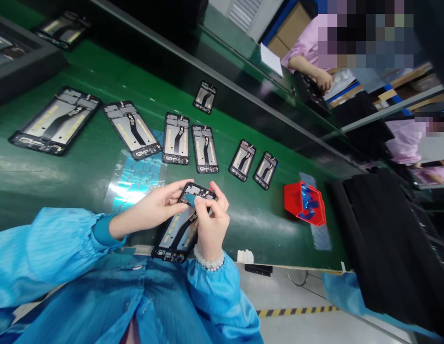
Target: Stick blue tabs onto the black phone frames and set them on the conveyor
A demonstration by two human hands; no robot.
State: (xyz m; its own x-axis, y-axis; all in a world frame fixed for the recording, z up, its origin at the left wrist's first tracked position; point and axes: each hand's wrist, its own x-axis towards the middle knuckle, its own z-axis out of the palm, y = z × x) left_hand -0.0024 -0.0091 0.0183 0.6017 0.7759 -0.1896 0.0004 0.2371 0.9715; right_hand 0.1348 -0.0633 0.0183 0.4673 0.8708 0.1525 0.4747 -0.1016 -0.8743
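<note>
An opened phone frame with a black ribbon cable lies tilted at the bench's front edge, before my body. My left hand grips its upper left side, thumb on top and fingers along the far edge. Over the frame's upper end, my right hand pinches with thumb and forefinger at a small blue film piece. The film touches or nearly touches the frame; which one, I cannot tell. Beyond my left hand lies a clear sheet of blue film pieces.
Several similar phone frames lie in a row across the green bench. A red bin with blue scraps stands right. A dark foam tray is at far left, black stacked trays at right. A co-worker's hand shows beyond the divider.
</note>
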